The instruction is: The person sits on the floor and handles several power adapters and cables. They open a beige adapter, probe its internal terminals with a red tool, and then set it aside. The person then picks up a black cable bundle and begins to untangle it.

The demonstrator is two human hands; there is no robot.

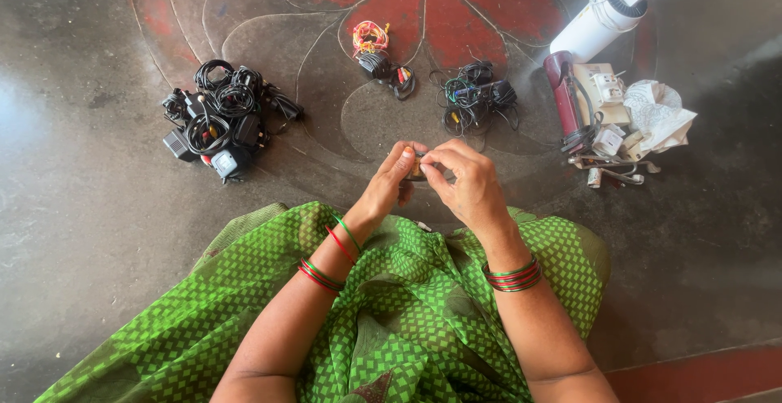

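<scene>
My left hand (389, 185) and my right hand (464, 183) meet above my lap, fingertips pinched together on one small dark object (416, 168) held between them. Most of that object is hidden by my fingers, so its kind is unclear. Both wrists carry red and green bangles. My lap is covered by green patterned cloth (407, 305).
On the grey and red painted floor lie a big pile of black adapters and cables (221, 118) at left, a small bundle with red-yellow wire (376, 51), a dark cable tangle (476, 95), and at right white chargers, a maroon device and a white cylinder (607, 102).
</scene>
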